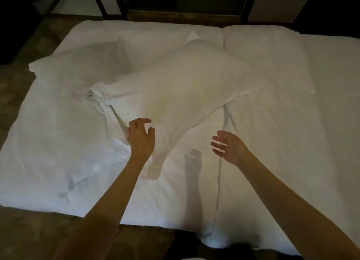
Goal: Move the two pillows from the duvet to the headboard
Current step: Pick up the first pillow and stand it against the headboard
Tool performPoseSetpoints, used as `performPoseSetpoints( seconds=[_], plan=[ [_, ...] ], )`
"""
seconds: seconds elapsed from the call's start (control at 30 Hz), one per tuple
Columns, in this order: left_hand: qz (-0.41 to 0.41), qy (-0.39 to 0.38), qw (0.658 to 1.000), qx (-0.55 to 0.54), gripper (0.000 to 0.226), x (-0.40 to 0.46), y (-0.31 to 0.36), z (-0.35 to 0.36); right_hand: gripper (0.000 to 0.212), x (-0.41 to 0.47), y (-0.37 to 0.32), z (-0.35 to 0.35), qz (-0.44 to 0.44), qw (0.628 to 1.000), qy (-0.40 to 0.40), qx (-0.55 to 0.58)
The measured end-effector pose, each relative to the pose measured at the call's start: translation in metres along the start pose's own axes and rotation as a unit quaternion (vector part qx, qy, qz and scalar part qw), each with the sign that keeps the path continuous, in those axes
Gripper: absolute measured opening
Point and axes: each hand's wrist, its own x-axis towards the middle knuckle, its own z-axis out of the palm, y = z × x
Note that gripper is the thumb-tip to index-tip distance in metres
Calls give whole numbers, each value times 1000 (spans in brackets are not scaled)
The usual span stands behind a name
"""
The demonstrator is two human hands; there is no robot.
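A large white pillow (175, 88) lies slantwise across the middle of the white duvet (272, 143), one corner pointing toward me. A second white pillow (78, 68) lies at the left behind it, partly covered by the first. My left hand (141, 137) hovers at the near-left edge of the front pillow, fingers curled and apart, holding nothing. My right hand (227, 146) is open above the duvet, right of the pillow's near corner, not touching it. The dark headboard (185, 16) runs along the far edge of the bed.
The bed is two mattresses side by side with a seam (220, 172) down the middle. Brown floor (17, 96) shows at the left and in front. Dark frame posts (247, 4) stand behind the bed.
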Motion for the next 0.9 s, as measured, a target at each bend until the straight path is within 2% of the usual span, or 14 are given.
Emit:
performPoseSetpoints(
  seconds=[0.13,0.27,0.43,0.5,0.6,0.67,0.8,0.9],
  plan=[
    [-107,-1,994,-6,40,36,-24,-10,5,26,-5,35,24,999,17,-23],
    [-206,-26,976,-63,48,65,-44,-10,25,58,-14,62,55,997,34,-32],
    [-260,-26,963,-64,57,82,-65,-11,36,94,-19,81,74,996,57,4],
    [-278,-33,951,-129,56,88,-70,-12,40,104,-19,86,75,995,65,23],
    [-323,-37,905,-274,59,94,-64,-13,39,113,-18,97,72,994,65,57],
    [-338,-46,889,-305,61,96,-62,-14,38,118,-17,104,69,992,78,73],
    [-322,-31,880,-348,43,103,-57,-19,25,123,-18,108,68,991,109,47],
    [-271,30,905,-327,19,109,-60,-27,20,128,-18,110,80,990,108,39]
  ],
)
